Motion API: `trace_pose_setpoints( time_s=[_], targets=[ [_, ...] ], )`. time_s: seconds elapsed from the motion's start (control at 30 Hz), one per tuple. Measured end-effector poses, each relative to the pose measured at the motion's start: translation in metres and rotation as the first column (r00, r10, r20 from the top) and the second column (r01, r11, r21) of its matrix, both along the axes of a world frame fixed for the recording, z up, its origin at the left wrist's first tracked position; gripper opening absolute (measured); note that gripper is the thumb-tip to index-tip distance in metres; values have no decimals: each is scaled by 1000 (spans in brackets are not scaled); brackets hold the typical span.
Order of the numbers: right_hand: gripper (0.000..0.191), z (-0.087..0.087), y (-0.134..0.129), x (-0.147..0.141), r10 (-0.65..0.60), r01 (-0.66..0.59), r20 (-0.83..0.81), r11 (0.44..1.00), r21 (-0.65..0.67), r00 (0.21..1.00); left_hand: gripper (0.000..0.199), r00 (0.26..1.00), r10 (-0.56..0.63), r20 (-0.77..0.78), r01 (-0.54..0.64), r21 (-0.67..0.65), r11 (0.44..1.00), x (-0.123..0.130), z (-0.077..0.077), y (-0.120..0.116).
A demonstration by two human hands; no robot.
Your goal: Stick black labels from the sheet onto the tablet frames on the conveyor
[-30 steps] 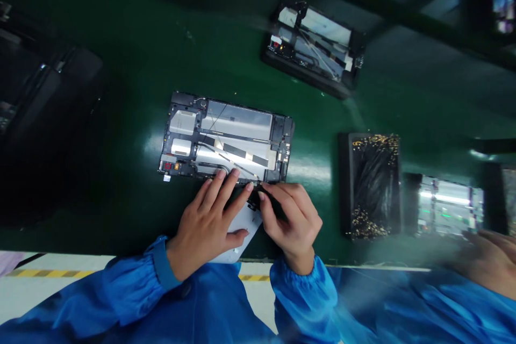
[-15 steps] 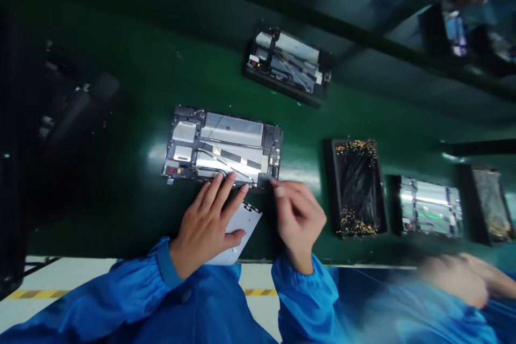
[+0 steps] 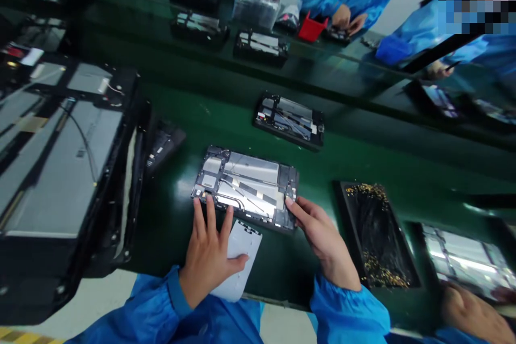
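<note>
An opened tablet point(image 3: 250, 185), its grey battery plates, black frame and thin cables exposed, lies in the middle of the green bench. My left hand point(image 3: 212, 252) is open with fingers spread, its tips at the tablet's near left edge. Under that thumb and palm is a white sheet point(image 3: 244, 255) with black marks along its top, partly covered. My right hand point(image 3: 324, 239) grips the tablet's right end, thumb on top and the other fingers curled by the side.
To the right stand a black tray point(image 3: 382, 236) of gold-tipped black cables and another open device point(image 3: 467, 255) beside a co-worker's hand point(image 3: 475, 312). A second open tablet point(image 3: 288, 121) lies behind mine. Stacked devices point(image 3: 64, 161) loom at the left. Co-workers sit across the bench.
My view has tilted up, bringing in the far bench and the left stack. My right hand has shifted from the tablet's near right corner to its right end; my left fingertips moved left along its edge.
</note>
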State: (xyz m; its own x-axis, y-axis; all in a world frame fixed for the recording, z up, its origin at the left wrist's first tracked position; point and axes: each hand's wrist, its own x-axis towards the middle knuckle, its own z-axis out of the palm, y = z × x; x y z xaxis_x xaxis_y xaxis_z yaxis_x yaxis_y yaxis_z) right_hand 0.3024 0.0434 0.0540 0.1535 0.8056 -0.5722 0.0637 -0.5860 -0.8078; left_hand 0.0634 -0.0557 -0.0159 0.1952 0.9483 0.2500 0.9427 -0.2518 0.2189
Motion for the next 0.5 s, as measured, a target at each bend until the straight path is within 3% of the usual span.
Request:
trace_pose_setpoints(
  time_s=[0.13, 0.27, 0.37, 0.5],
  targets=[
    [55, -5, -6, -12, -131, 127, -69, 991, -51, 989, 120, 998, -50, -22, 50, 0, 999, -11, -3, -9],
    [59, -20, 3, -45, -306, 317, -136, 946, 68, 942, 97, 994, -74, -86, 66, -91, 994, -19, 2, -12],
    [59, -27, 28, -93, -326, 364, -255, 924, 119, 910, 98, 990, -126, -71, 119, -95, 988, -22, 8, -6],
    [40, -21, 85, -166, -271, 299, -372, 954, 19, 888, 95, 988, -147, -48, 141, -102, 985, -22, 12, 2]
  ],
)
